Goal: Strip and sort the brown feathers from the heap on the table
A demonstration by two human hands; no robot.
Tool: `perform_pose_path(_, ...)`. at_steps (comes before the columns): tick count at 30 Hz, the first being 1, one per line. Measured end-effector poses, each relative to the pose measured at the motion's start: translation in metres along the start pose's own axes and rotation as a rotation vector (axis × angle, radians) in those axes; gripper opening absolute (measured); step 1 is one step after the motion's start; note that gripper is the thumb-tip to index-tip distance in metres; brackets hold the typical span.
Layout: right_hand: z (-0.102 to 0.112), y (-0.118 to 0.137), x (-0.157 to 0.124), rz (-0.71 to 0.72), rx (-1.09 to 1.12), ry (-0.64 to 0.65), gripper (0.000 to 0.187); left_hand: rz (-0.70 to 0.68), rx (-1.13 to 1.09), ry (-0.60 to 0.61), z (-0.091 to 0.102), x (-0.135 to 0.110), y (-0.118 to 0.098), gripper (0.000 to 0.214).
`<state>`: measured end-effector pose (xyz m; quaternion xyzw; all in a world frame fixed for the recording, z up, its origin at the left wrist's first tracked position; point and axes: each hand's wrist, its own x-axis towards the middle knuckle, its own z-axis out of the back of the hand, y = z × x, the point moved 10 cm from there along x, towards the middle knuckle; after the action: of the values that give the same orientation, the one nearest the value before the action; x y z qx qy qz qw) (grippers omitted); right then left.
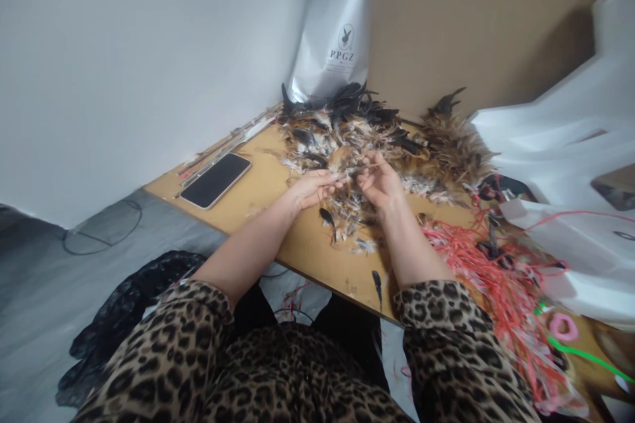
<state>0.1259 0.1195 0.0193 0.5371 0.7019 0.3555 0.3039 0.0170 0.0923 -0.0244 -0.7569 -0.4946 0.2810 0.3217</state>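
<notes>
Both hands work close together over a pile of brown, black and white feathers (357, 125) on the wooden table. With fingertips pressed together, my left hand (315, 189) pinches a thin feather at the pile's near edge. A short way to the right, my right hand (381, 182) is closed too, its curled fingers on a thin brownish feather. The feathers in the fingers blend into the pile, so their full outline is hard to make out. Loose feathers (350, 215) lie just below the hands, and a single black feather (377, 285) rests near the table's front edge.
A smartphone (215, 180) lies at the left of the table (317, 264). Behind the pile stands a silver bag (327, 33). To the right are a brown feather bundle (459, 142), a tangle of red strings (491, 277) and a white machine (546, 125).
</notes>
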Motion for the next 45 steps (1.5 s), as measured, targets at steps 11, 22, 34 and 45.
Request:
perform_pose_path(11, 0.019, 0.053, -0.014, 0.473, -0.658, -0.29, 0.029, -0.076, 0.023, -0.075, 0.008, 0.001, -0.01, 0.007)
perform_pose_path(22, -0.009, 0.002, -0.008, 0.12, -0.716, 0.053, 0.031, -0.081, 0.031, -0.028, 0.004, 0.002, -0.009, 0.004)
perform_pose_path(34, -0.013, -0.005, -0.011, -0.003, -0.272, 0.12, 0.027, -0.117, -0.023, -0.096, 0.014, 0.003, -0.014, 0.007)
perform_pose_path(45, -0.006, -0.002, -0.01, -0.01, -0.692, 0.125, 0.027, -0.214, 0.099, -0.176, 0.023, 0.003, -0.024, 0.012)
